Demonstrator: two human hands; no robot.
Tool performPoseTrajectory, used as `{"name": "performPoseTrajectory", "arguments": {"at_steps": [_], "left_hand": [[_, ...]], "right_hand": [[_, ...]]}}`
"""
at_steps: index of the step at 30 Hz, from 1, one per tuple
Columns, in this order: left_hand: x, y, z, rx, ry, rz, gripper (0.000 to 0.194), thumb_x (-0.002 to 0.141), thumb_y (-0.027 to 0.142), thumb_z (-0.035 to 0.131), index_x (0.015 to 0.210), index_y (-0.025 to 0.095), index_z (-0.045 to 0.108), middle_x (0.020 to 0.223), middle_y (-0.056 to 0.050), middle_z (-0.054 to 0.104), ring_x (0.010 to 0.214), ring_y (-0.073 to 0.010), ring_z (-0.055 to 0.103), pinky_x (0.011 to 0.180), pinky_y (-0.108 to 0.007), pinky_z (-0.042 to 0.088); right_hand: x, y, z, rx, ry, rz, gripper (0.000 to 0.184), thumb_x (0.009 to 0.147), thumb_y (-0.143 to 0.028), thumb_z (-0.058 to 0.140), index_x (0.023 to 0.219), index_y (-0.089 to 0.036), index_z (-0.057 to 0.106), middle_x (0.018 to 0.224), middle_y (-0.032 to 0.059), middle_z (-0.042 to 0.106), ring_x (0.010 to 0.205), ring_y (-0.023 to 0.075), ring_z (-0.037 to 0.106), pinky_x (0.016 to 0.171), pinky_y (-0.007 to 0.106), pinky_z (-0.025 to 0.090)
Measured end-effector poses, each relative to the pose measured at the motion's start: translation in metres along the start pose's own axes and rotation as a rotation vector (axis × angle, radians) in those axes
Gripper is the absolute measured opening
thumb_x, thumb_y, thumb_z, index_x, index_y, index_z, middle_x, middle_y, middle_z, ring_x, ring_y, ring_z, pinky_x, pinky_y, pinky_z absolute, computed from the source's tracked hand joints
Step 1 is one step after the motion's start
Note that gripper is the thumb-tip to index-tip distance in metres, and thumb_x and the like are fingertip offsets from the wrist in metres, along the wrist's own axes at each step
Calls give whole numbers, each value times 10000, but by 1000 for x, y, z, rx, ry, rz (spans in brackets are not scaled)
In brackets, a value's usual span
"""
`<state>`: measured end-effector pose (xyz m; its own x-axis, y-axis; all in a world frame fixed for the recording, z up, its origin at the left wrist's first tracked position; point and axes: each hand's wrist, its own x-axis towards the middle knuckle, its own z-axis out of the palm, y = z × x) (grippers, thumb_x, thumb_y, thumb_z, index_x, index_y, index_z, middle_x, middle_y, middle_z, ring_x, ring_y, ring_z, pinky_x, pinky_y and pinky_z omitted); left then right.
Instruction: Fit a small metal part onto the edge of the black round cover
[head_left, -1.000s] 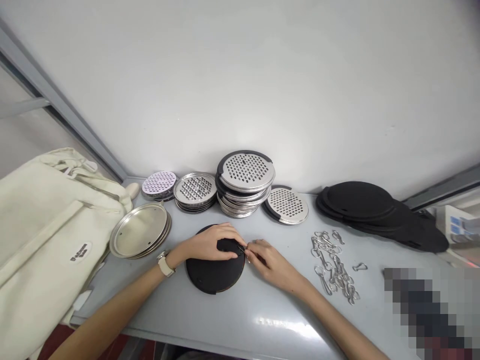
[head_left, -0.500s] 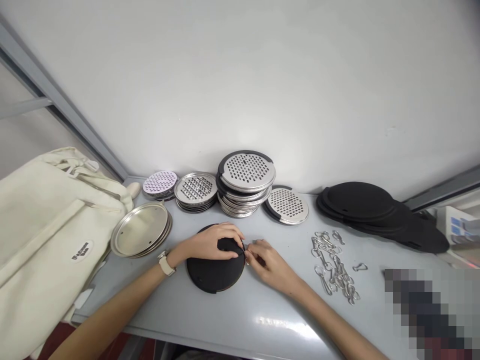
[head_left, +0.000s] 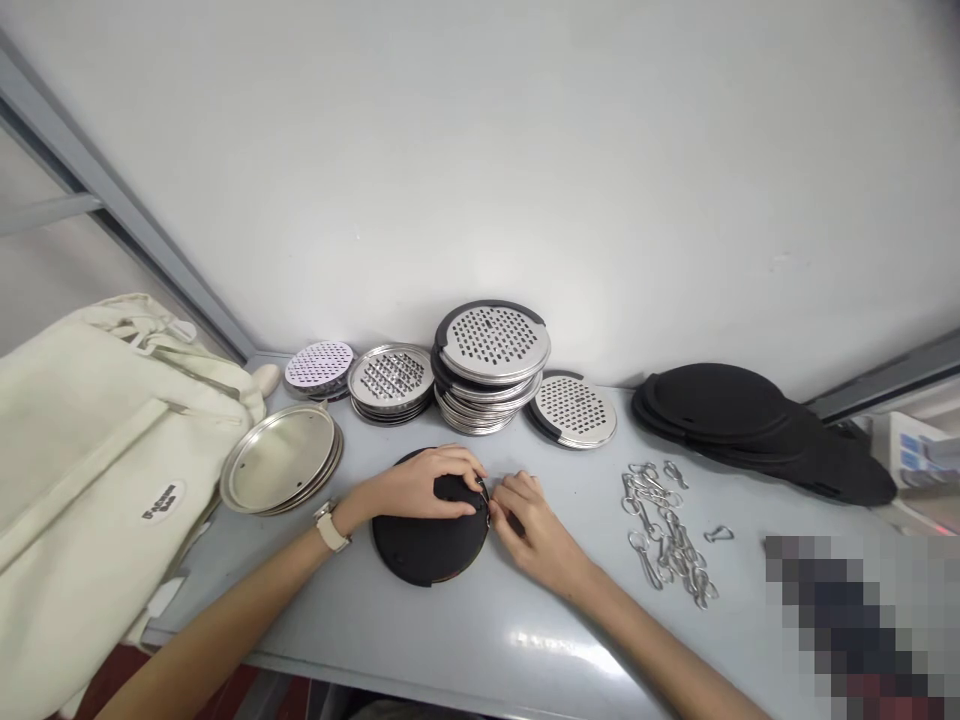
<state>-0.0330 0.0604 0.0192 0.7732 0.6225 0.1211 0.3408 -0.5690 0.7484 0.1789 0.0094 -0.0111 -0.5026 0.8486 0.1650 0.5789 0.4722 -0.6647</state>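
A black round disc (head_left: 431, 550) lies on the table in front of me. My left hand (head_left: 442, 485) grips it from above, its thumb and curled fingers at the disc's right edge. Just right of that edge, my right hand (head_left: 525, 520) is closed in a pinch with thumb and fingertips. A thin shiny metal clip (head_left: 484, 490) shows in part between the hands at the disc's edge; the fingers hide most of it. To the right lies a loose heap of similar metal snap clips (head_left: 675, 545).
Stacked metal grater discs (head_left: 491, 345) stand along the wall, with another grater disc (head_left: 576, 408) beside them. Plain metal plates (head_left: 281, 460) lie at the left, near a cream bag (head_left: 90, 480). Several black discs (head_left: 712, 400) are piled at the right on the grey table (head_left: 465, 640).
My right hand has shifted slightly, its knuckles rising and its fingers curling more at the disc's edge. The left hand and the disc look almost unmoved.
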Motion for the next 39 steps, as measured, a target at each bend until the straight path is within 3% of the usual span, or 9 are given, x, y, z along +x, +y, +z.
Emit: {"name": "performPoseTrajectory", "arguments": {"at_steps": [7,20,26,30,39], "left_hand": [[0,1,-1,4,-20,2,164,786,210,654,949,194,645,1139,-49,609,1094,-170,551,1019,-308,383],[0,4,-2,-5,-52,-2,188,817,232,619,1002,223,655,1126,-36,638,1124,-185,541,1076,-335,322],[0,6,-3,-8,-65,-58,338,826,253,616,1161,234,580,1154,-19,639,1119,-176,549,1144,-361,221],[0,8,-5,-28,-63,-64,300,827,273,628,1123,233,612,1113,-15,659,1097,-177,557,1088,-332,304],[1,4,-3,-52,-52,-54,261,825,267,634,1084,231,634,1086,-11,682,1048,-166,595,1132,-348,230]], "right_hand": [[-3,-3,-4,3,33,-4,174,929,-178,423,810,-190,550,1050,80,499,985,228,428,880,440,377],[-1,-2,-8,14,-52,-15,195,908,-148,434,728,-187,496,840,40,500,835,192,430,808,400,394],[-1,0,-8,17,-72,-22,205,927,-155,400,738,-188,475,826,36,480,837,192,423,791,384,392],[-1,1,-8,0,-81,-18,219,935,-165,386,737,-188,477,809,32,475,827,188,427,784,375,388],[0,4,-14,-72,-107,-44,218,933,-183,399,739,-191,498,782,31,489,804,190,431,771,371,374]]}}
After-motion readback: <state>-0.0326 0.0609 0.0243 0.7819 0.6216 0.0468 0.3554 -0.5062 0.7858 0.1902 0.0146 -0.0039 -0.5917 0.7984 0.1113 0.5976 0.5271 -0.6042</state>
